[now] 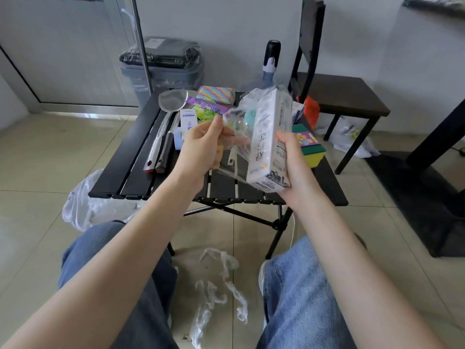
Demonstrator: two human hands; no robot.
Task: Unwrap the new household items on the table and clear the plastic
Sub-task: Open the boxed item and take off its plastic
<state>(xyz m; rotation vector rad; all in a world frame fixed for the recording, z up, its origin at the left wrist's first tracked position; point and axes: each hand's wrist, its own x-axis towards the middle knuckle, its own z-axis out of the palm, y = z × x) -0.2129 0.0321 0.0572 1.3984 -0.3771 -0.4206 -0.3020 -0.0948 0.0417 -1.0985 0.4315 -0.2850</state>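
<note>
Left hand (201,147) pinching clear plastic wrap (234,137), right hand (297,170) curled round white box (269,139), mid-frame. Black slatted table (141,167) underneath, plastic scraps (219,290) on tile at bottom.

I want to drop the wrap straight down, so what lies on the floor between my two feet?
Loose strips of clear plastic wrap already lie on the tiled floor between the legs, seen in the head view.
</note>
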